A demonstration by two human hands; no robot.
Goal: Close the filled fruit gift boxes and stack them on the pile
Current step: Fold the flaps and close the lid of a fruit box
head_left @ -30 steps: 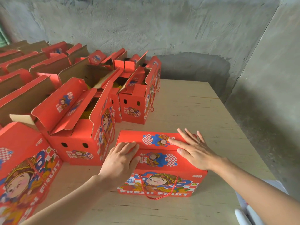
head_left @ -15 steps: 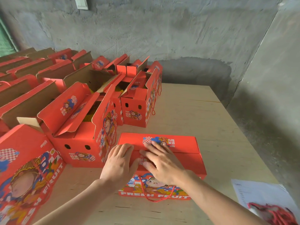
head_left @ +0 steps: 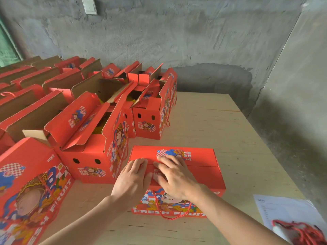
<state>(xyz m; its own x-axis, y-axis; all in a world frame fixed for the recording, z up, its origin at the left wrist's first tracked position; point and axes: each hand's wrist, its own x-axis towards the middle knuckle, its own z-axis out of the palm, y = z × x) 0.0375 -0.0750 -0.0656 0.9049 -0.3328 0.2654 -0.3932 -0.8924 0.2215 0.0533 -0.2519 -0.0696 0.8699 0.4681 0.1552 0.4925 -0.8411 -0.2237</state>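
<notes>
Atop closed gift box [head_left: 203, 172] — left hand [head_left: 131, 181], right hand [head_left: 175, 177], both pressing flat

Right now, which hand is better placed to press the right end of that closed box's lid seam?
Right, probably. Both hands lie flat on the lid's left half; the right hand is next to the bare stretch of seam, and the left hand would have to cross over it.

Red gift box [head_left: 200, 167] with blue-and-white checker print, red cord [head_left: 174, 216], pale wooden table [head_left: 221, 124]
</notes>
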